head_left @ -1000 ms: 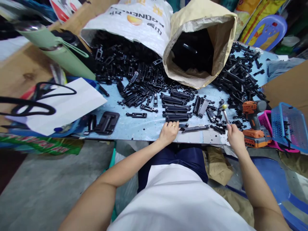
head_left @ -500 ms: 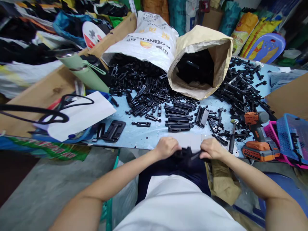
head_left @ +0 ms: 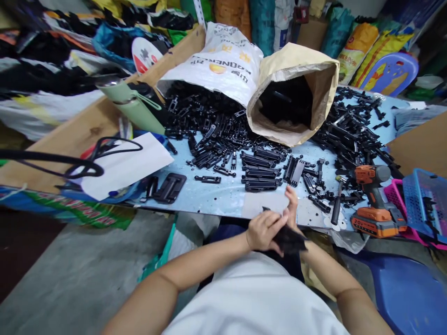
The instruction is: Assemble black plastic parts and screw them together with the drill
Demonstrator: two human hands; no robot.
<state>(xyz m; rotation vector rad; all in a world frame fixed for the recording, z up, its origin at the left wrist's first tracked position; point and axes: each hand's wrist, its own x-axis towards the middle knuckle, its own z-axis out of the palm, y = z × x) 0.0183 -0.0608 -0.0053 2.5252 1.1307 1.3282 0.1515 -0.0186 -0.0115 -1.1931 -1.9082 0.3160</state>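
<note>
Far left of the blue table (head_left: 223,197), a white sheet of paper (head_left: 127,164) lies under a loop of black cable (head_left: 70,160), with a green bottle (head_left: 134,104) leaning behind it. Next along the table, toward its front edge, a flat black bracket (head_left: 170,187) sits by itself. Behind that, at the back of the table, a white sack (head_left: 223,63) spills a heap of black plastic parts (head_left: 209,125), and a neat stack of long black strips (head_left: 260,171) lies just in front of the heap.

At the near edge of the table, over the person's lap, the left hand (head_left: 262,229) is curled, fingers (head_left: 275,222) bent in and closed on a black plastic piece (head_left: 289,238). The right hand (head_left: 292,209) meets it from the other side: its fingers stand nearly straight and close together, pointing up toward the table, with the palm against the same piece. Whether its thumb is clamped on the piece I cannot tell. The piece hangs just below the table edge, between both hands.

Behind them a brown paper sack (head_left: 296,93) gapes open. Right of the hands a hammer (head_left: 337,204) lies on the table, then an orange cordless drill (head_left: 373,200), then a blue basket (head_left: 424,202) at the table's right end.
</note>
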